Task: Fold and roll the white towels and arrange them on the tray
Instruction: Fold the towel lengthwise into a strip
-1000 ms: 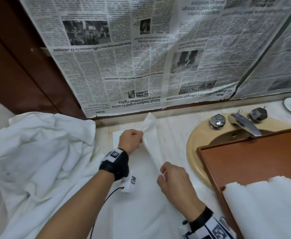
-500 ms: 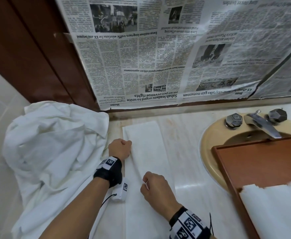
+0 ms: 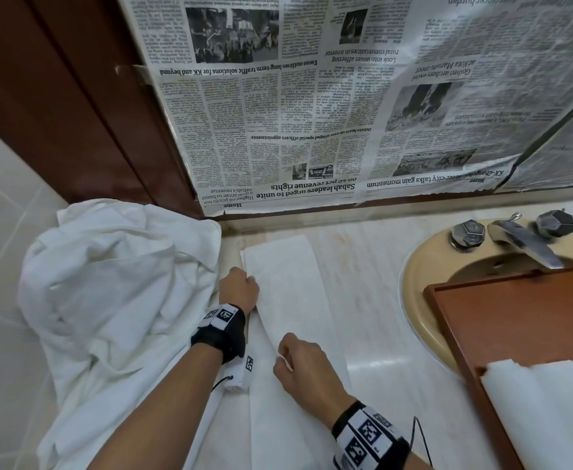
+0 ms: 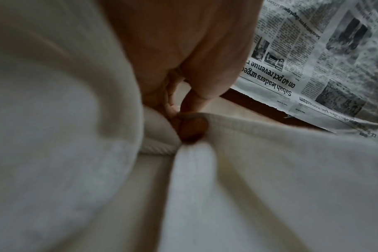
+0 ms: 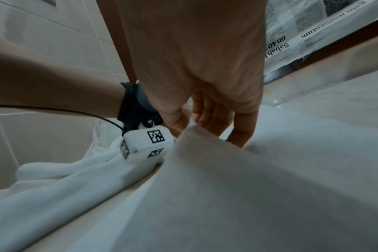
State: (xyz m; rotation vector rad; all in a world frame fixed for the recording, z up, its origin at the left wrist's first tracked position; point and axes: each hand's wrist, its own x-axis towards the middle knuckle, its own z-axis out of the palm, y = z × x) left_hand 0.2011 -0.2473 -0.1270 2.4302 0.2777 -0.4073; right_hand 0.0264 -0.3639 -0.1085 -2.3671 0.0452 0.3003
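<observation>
A white towel [image 3: 288,293] lies on the marble counter as a long narrow strip, folded lengthwise. My left hand [image 3: 241,288] pinches its left edge near the far end; the left wrist view shows thumb and finger [image 4: 190,126] closed on the towel's hem [image 4: 259,136]. My right hand [image 3: 298,364] pinches the folded edge nearer to me; in the right wrist view the fingers [image 5: 214,122] hold the towel's [image 5: 270,179] raised fold. At the right, a brown wooden tray [image 3: 502,320] spans the sink and holds folded white towels [image 3: 549,401].
A heap of loose white towels [image 3: 115,293] fills the counter's left side against the tiled wall. The beige sink [image 3: 420,286] with a metal tap [image 3: 526,240] sits right of the strip. Newspaper [image 3: 346,113] covers the mirror behind. Bare marble [image 3: 366,293] lies between towel and sink.
The raised right flap of the towel has been folded over to the left and laid flat. Both hands moved left and down with it, still pinching the edge.
</observation>
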